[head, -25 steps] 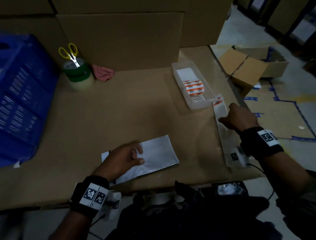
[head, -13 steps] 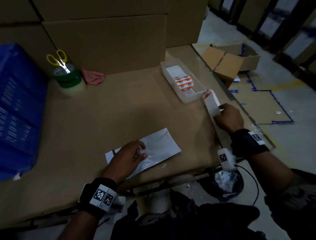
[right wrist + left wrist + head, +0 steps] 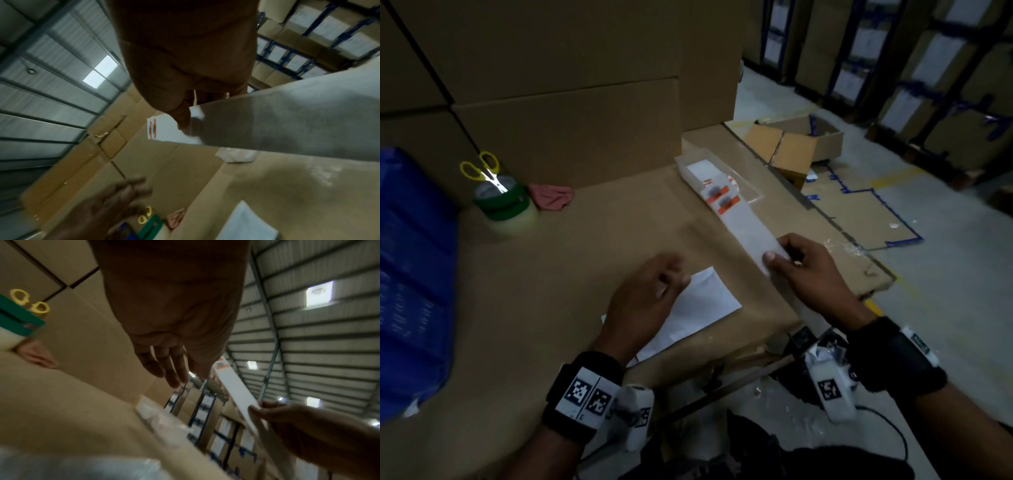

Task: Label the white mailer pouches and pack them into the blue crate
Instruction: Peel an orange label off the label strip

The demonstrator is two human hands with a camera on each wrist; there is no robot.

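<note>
While pinching the near end of the label strip [image 3: 746,226] between thumb and curled fingers, holds it clear of the cardboard surface [image 3: 585,246] with the right hand [image 3: 808,270] near the right edge, probably to offer a label to the other hand. Points the strip's long axis away from that grip toward the clear tray [image 3: 688,164] at the far right, with the orange-printed labels at the far end. Hovers the left hand [image 3: 643,301] over the left part of the white mailer pouch [image 3: 709,301], fingers loosely apart and blurred; cannot tell whether touching. Pouch flat close to the near edge, plain face up, long axis slanting from near left to far right, likely laid so to take a label. Blue crate [image 3: 410,274] at the left edge, well apart from the pouch. From the left wrist: left hand [image 3: 174,305] with fingers [image 3: 174,369] fairly straight, slightly apart, gripping nothing and aimed at the label strip [image 3: 236,389] near its orange end, seemingly reaching to peel; right hand [image 3: 308,426] clamped on the lower end. From the right wrist: right hand [image 3: 185,48] with thumb pressed on the label strip [image 3: 267,123], other fingers hidden behind it; left hand [image 3: 98,211] below, blurred, fingers apart; white mailer pouch [image 3: 246,224] flat on the cardboard.
</note>
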